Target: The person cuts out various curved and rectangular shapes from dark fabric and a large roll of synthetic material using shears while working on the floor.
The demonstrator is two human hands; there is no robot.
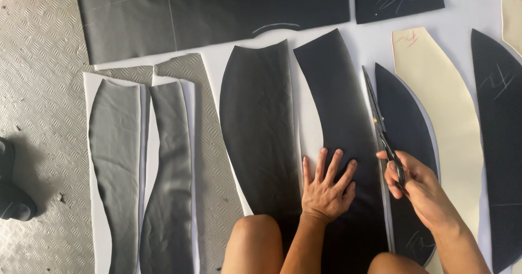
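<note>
My left hand (325, 187) lies flat, fingers spread, on a long curved piece of black fabric (337, 105) in the middle of the floor. My right hand (413, 184) grips the handles of long scissors (376, 111); their blades point away from me along the right edge of that piece, between it and another black curved piece (405, 127). My knees show at the bottom edge.
More cut pieces lie side by side: a black one (258, 127) to the left, two grey ones (117, 160) on white paper, a cream pattern piece (443, 105), black pieces at far right and along the top. Metal tread-plate flooring (38, 89) lies left, with a dark shoe (11, 192).
</note>
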